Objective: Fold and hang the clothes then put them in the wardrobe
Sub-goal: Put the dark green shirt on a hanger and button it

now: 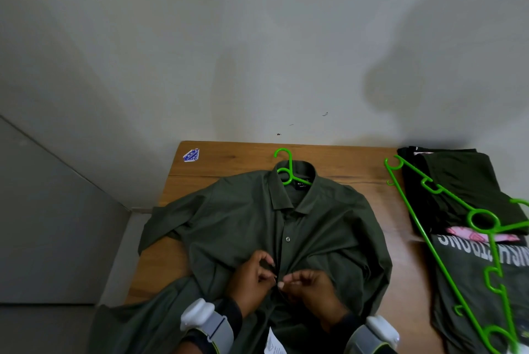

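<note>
1. A blue and white sticker [191, 155] sits on the wooden table [357, 164], beyond the shirt's left shoulder, near the table's far left corner.
2. The dark green shirt [243, 210] lies front up across the middle of the table, collar toward the wall. Its left sleeve spills over the table's left edge and its lower part hangs off the near edge.
3. The left hand [252, 276] rests on the shirt's lower front, thumb and fingers curled, pinching the cloth just left of the button strip. A white and grey band [206, 319] is strapped to that wrist.
4. A green hanger [286, 166] is tucked inside the shirt's collar, with its hook sticking out toward the wall.
5. One fastened button [287, 238] shows on the shirt's front, above both hands.
6. A white paper tag [273, 342] lies on the shirt's lower part, between the wrists.
7. The right hand [312, 285] meets the left at the shirt's button strip, its fingers bent and nipping the strip's edge. It wears a matching band [375, 333].
8. A loose hanger [429, 242], also green, lies right of the shirt, slanting across other clothes.
9. Right of the shirt, a folded dark stack [463, 181] lies by the wall, with a pink piece [481, 236] and a dark printed T-shirt [472, 282] nearer.
</note>
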### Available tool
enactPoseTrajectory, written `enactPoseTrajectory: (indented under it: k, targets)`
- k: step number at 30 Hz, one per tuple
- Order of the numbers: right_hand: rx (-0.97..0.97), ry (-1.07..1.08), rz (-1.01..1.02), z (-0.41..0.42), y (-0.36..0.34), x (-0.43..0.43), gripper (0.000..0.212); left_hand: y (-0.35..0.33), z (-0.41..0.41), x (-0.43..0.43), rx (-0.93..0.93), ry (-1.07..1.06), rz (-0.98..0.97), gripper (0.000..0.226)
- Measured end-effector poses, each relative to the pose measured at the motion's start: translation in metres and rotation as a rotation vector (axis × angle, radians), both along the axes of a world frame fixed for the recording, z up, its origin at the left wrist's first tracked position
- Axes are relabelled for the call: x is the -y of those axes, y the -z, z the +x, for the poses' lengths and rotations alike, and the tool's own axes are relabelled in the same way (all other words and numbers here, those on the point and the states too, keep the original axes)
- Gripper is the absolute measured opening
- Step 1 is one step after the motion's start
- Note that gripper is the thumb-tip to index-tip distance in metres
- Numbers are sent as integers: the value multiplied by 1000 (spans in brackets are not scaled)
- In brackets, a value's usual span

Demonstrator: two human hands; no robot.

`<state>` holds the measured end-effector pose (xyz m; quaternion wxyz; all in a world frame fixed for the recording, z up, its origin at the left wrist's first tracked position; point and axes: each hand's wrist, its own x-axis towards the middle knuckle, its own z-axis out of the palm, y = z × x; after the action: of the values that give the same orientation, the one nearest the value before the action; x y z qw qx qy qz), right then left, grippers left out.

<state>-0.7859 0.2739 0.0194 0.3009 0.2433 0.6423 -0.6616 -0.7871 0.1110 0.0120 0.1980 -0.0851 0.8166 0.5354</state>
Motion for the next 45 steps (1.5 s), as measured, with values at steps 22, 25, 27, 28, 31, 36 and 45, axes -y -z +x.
enactPoseTrajectory:
  k: [22,25,27,28,31,36,45]
  targets:
    - [-244,-119,-93,-6,-13,-8,10,-9,-7,-2,-94,-39,184,26]
    - [-391,-190,119,-4,-6,-11,9,-13,-6,-3,-125,-23,179,26]
    - [-593,-355,466,0,-1,-18,10,-9,-1,2,-282,40,-97,18]
    - [-710,-437,695,3,1,-23,15,-6,3,7,-389,76,-334,20]
    - [-851,-599,1132,14,2,-40,46,2,18,25,-474,207,-721,45]
    - [-853,-743,1115,20,30,-62,69,31,31,27,-335,464,-915,71]
    - [-767,-907,1141,-117,25,-105,72,18,-71,-25,-40,313,-898,89]
